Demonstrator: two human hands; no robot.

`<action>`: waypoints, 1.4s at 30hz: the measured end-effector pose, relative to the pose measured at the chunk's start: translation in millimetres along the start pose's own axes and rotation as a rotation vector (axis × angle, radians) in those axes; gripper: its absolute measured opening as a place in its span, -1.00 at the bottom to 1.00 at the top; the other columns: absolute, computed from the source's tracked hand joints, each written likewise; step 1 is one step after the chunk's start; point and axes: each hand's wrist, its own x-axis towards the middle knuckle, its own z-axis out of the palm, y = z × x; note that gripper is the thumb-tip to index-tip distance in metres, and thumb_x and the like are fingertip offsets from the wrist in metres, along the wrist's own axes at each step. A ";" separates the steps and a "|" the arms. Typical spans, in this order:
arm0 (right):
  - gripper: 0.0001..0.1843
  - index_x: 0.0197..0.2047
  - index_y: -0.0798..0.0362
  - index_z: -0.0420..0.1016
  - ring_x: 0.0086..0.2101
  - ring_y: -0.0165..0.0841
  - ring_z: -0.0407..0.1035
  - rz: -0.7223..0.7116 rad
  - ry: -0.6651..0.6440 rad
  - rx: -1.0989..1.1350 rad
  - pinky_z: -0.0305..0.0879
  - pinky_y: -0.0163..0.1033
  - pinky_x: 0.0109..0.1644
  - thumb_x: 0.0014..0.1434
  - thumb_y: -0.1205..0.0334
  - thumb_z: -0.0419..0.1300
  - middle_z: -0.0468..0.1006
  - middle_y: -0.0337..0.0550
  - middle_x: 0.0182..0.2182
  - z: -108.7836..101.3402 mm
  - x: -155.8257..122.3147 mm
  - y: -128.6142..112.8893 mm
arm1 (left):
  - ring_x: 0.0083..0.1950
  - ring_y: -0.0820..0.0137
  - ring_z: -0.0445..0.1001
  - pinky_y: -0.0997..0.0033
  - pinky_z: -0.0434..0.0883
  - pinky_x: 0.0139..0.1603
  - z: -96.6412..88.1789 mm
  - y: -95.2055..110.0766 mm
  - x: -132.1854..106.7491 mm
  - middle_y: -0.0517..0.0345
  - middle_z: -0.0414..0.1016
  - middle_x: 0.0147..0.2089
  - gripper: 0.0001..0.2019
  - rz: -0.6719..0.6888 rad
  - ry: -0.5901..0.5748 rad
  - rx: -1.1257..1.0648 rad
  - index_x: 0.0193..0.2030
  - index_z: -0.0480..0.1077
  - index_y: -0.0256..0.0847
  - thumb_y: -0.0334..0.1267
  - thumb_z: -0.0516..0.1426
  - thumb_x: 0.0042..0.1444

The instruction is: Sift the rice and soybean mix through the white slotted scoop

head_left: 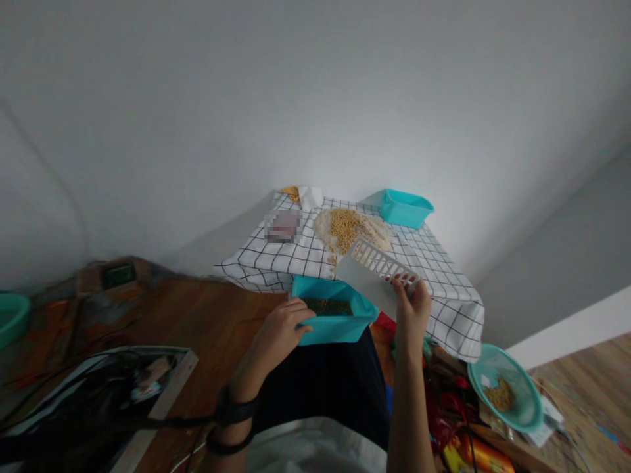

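Left hand [277,327] pinching the near-left rim of the teal bin [336,330]: rectangular, smooth-walled, dark green grains [328,307] across the bottom. Bin's at the table's [308,264] front edge, above the lap. Right hand [413,305] pinching one end of the white slotted piece [365,279]: thin, plain lower face, row of slots along the upper edge, tilted, over bin's right side. Yellowish grain pile [344,225] behind on the checked cloth [254,258]. Second teal bin [407,210] back right.
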 end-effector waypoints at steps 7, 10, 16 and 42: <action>-0.76 -0.34 0.05 0.43 -0.35 -0.31 0.46 -0.011 -0.022 -0.010 0.32 -0.25 -0.24 0.10 0.04 0.25 0.56 -0.16 -0.39 2.9 1.0 4.6 | -0.12 0.25 0.53 0.28 0.46 -0.05 1.3 -1.4 0.2 0.09 0.59 -0.25 -0.82 0.006 0.001 -0.005 -0.26 0.58 -0.19 -0.52 0.22 0.06; -0.77 -0.34 0.05 0.44 -0.35 -0.31 0.45 -0.026 -0.013 -0.035 0.32 -0.25 -0.24 0.10 0.06 0.25 0.57 -0.16 -0.39 4.3 0.8 2.6 | -0.11 0.26 0.52 0.28 0.45 -0.04 2.0 -2.7 0.0 0.10 0.59 -0.25 -0.81 0.011 0.008 -0.005 -0.26 0.58 -0.17 -0.51 0.22 0.06; -0.79 -0.36 0.05 0.40 -0.37 -0.32 0.45 -0.038 0.037 -0.062 0.30 -0.27 -0.29 0.11 0.08 0.24 0.56 -0.18 -0.41 1.8 2.4 -3.3 | -0.12 0.26 0.52 0.29 0.45 -0.04 2.3 -3.4 -0.5 0.10 0.59 -0.25 -0.82 0.016 0.009 -0.004 -0.27 0.57 -0.19 -0.52 0.23 0.06; -0.81 -0.35 0.04 0.42 -0.38 -0.35 0.41 -0.091 0.010 -0.087 0.29 -0.27 -0.26 0.15 0.09 0.23 0.54 -0.21 -0.41 10.9 5.4 2.8 | -0.11 0.24 0.52 0.27 0.45 -0.04 3.4 -4.1 -1.7 0.08 0.58 -0.25 -0.82 0.018 0.024 -0.022 -0.27 0.57 -0.20 -0.53 0.22 0.06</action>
